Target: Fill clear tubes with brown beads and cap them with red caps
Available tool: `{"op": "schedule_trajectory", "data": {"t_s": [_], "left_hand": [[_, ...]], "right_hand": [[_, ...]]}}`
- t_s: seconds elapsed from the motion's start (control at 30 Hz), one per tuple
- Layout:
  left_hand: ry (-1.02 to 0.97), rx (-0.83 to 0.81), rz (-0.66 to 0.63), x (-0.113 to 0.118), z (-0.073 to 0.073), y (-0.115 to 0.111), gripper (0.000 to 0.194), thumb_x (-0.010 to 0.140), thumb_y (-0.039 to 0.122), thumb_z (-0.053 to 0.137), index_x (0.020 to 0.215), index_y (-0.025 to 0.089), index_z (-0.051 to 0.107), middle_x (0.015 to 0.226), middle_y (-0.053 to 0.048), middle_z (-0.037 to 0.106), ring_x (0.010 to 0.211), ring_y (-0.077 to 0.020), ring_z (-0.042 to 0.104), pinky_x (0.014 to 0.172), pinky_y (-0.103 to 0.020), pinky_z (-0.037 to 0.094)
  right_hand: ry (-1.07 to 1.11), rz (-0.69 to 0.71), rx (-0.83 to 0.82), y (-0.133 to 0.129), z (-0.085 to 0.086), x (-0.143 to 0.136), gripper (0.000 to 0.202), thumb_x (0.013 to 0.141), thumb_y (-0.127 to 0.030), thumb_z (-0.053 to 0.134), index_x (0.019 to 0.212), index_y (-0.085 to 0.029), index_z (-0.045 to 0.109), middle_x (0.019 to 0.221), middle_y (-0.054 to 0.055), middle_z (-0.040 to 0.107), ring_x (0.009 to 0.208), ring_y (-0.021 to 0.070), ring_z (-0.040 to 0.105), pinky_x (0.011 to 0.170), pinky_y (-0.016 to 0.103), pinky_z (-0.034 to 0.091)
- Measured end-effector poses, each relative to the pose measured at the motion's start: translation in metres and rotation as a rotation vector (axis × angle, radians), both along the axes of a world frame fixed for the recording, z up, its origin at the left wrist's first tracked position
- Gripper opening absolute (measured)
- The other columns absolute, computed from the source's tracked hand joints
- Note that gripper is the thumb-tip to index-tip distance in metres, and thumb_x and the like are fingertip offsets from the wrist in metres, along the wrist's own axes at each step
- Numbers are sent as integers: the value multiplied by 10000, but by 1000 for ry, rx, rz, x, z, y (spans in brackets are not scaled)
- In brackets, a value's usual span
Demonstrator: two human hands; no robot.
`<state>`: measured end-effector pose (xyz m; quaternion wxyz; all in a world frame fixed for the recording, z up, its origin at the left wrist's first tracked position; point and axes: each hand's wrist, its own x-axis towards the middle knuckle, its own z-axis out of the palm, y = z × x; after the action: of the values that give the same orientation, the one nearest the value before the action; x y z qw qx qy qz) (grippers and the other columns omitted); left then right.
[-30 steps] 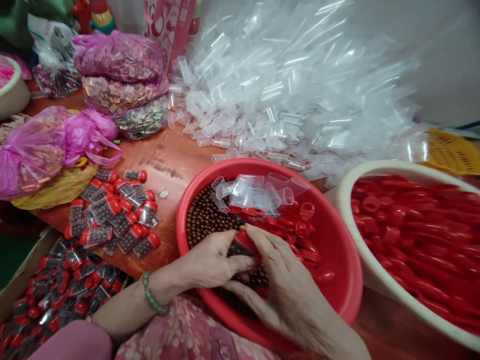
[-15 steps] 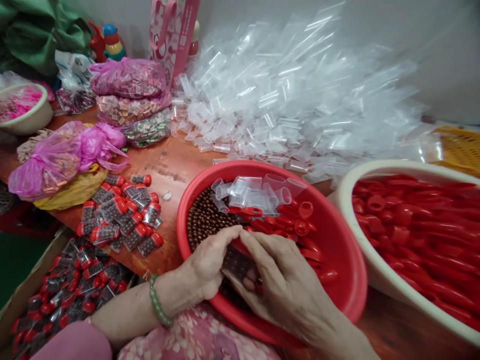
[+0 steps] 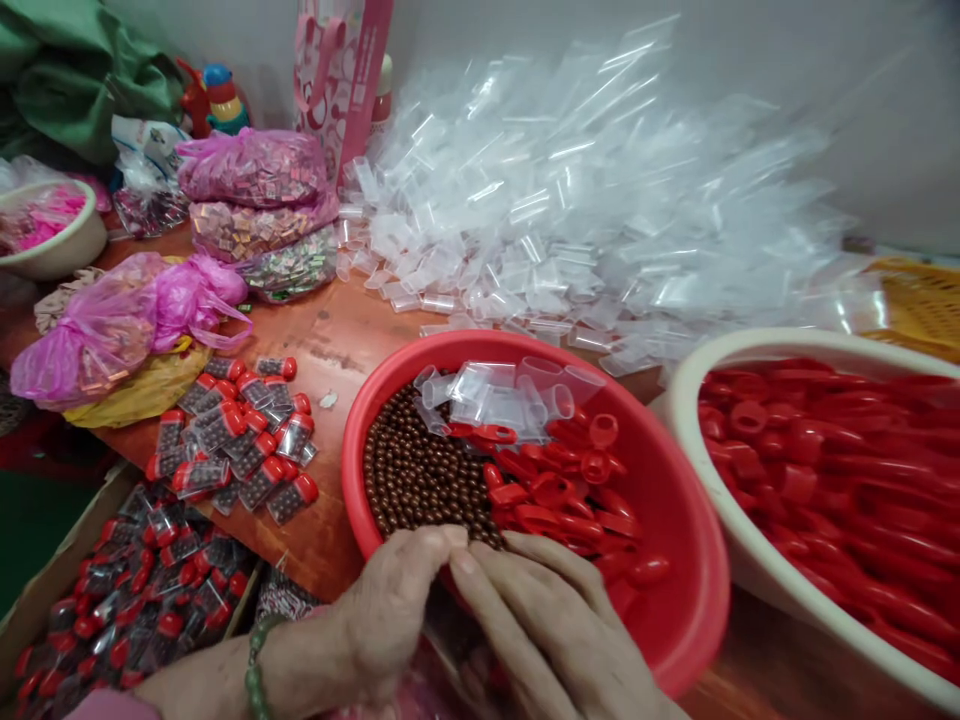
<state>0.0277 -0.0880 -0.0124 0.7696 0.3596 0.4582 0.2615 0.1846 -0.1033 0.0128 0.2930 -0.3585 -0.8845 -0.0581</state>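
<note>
Both hands meet at the near edge of a red basin [image 3: 686,600], thumbs and fingertips touching. Between my left hand [image 3: 382,610] and my right hand [image 3: 547,625] is a clear tube [image 3: 450,625], blurred and largely covered by the fingers; both hands close around it. Beyond the fingers, the basin holds brown beads [image 3: 427,470] on the left, clear empty tubes [image 3: 499,395] at the back and red plastic caps [image 3: 570,500] on the right. A green bead bracelet circles my left wrist.
Filled red-capped tubes [image 3: 240,430] lie on the table [image 3: 337,340], with more in a box [image 3: 67,560] below. Pink bags [image 3: 251,170] stand behind. A clear-tube heap [image 3: 570,200] fills the back; a cream basin [image 3: 682,400] of red parts sits right.
Both hands have moved down and toward me with the clear tube, uncovering more of the brown beads and red caps. The surroundings have shifted slightly in view.
</note>
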Motion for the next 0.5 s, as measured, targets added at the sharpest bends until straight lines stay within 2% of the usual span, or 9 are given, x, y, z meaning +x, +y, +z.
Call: {"op": "schedule_trajectory", "data": {"t_s": [0.07,0.17,0.23,0.27,0.33,0.43,0.5], "left_hand": [[0,72,31,-15,2,2,437,944,494,362,911,163,644,734,-31,641,743,-172,595,707,-286,481],[-22,201,-45,-55,12,4,530,963,519,327,764,146,647,660,-38,643,624,-151,570,658,-278,463],[111,294,-72,-94,15,-1,520,943,541,388,717,148,644,685,-37,656,641,-146,573,663,-261,462],[257,295,-79,-116,14,-6,508,934,545,416,707,154,647,701,-36,662,674,-155,585,698,-265,475],[569,232,-14,-162,2,-21,471,879,587,490,750,179,687,830,-50,717,822,-219,636,809,-321,510],[935,165,246,-230,-31,-51,636,739,769,482,905,210,736,1108,-91,724,1106,-347,616,958,-458,496],[1095,72,268,-267,-54,-72,705,688,806,475,854,176,745,1060,-142,738,1103,-393,632,941,-501,512]], "right_hand": [[21,51,-126,9,5,-3,352,887,-115,478,1232,-79,539,1040,137,684,1006,222,615,905,403,502],[-16,108,-395,37,1,4,447,942,-305,481,1336,-96,449,1140,161,660,1040,244,614,880,393,529],[-66,-52,-386,63,-11,13,352,948,-261,476,1270,-123,507,1096,148,669,965,238,630,845,380,532],[-145,-149,-410,77,-19,17,329,939,-234,485,1245,-124,536,1127,157,659,984,250,626,864,388,520],[-364,-261,-529,100,-34,20,305,939,-209,467,1211,-126,577,1148,166,640,997,260,622,870,386,499],[-484,-259,-601,122,-48,14,338,919,-98,397,1181,-111,610,1021,159,649,921,255,627,792,360,478],[-524,-233,-632,128,-51,9,388,874,-21,370,1150,-114,626,953,139,640,812,220,622,717,327,457]]}}
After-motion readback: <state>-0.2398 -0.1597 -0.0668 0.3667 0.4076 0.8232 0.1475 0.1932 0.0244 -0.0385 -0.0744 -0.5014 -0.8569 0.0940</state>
